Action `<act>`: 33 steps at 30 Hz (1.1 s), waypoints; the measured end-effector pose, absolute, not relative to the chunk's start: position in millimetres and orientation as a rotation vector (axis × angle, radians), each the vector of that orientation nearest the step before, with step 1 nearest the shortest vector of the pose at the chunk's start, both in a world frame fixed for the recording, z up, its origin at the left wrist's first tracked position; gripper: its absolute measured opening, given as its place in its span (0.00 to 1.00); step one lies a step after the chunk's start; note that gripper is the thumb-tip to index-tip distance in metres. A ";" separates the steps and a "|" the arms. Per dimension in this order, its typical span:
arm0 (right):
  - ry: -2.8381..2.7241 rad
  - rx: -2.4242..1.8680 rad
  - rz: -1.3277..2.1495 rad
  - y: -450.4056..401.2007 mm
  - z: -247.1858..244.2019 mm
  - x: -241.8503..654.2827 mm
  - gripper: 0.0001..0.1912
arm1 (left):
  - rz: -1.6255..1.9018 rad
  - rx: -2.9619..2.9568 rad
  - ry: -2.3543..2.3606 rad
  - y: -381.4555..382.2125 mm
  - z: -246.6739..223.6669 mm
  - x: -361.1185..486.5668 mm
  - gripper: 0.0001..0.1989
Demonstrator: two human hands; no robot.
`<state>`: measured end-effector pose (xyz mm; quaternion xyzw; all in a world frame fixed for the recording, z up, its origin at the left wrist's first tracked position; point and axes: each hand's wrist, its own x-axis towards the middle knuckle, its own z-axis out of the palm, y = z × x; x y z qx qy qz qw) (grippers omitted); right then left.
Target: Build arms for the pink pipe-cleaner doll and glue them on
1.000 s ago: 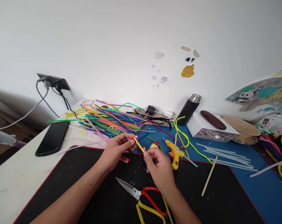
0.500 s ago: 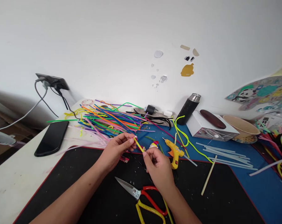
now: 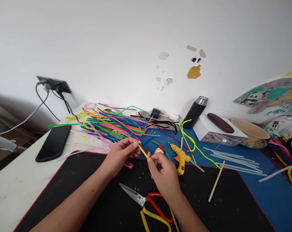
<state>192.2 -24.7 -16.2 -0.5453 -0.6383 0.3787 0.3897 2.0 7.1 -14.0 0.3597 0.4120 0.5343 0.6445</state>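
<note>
Yellow strip (image 3: 143, 150) pinched in grip of left hand (image 3: 119, 156) and right hand (image 3: 165, 170); scissors (image 3: 141, 201) lettering illegibly small.

The left hand (image 3: 121, 155) is located beyond the blade tip of the scissors (image 3: 142, 201), with its thumb pressed toward the bent forefinger. The right hand (image 3: 164, 170) is located beyond the scissors' handles; its thumb and forefinger make a pinch, and the other fingers are curled inward. The bare left forearm (image 3: 84, 193) passes to the left of the scissors, and the bare right forearm (image 3: 188, 211) to their right.
</note>
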 end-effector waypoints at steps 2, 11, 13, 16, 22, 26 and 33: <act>-1.616 -1.380 0.964 -24.9 -15.3 192.1 0.15 | 1.214 0.813 0.937 7.2 -14.5 1.5 0.17; -1.621 -1.384 0.978 -26.5 -13.3 192.5 0.14 | 1.205 0.771 0.940 6.8 -14.0 1.3 0.16; -1.622 -1.382 0.981 -26.7 -12.7 192.5 0.14 | 1.208 0.762 0.946 7.2 -14.1 1.5 0.17; -1.624 -1.370 0.995 -27.0 -12.7 192.3 0.14 | 1.211 0.745 0.949 7.6 -14.6 1.2 0.17; -1.623 -1.358 1.026 -26.7 -15.7 193.2 0.14 | 1.220 0.677 0.926 7.4 -13.0 0.7 0.18; -1.624 -1.353 1.041 -25.6 -16.9 194.1 0.15 | 1.213 0.664 0.923 7.8 -12.7 0.4 0.18; -1.467 -1.297 1.216 -25.7 -15.8 193.2 0.19 | 1.214 0.714 0.928 8.2 -15.5 -0.6 0.17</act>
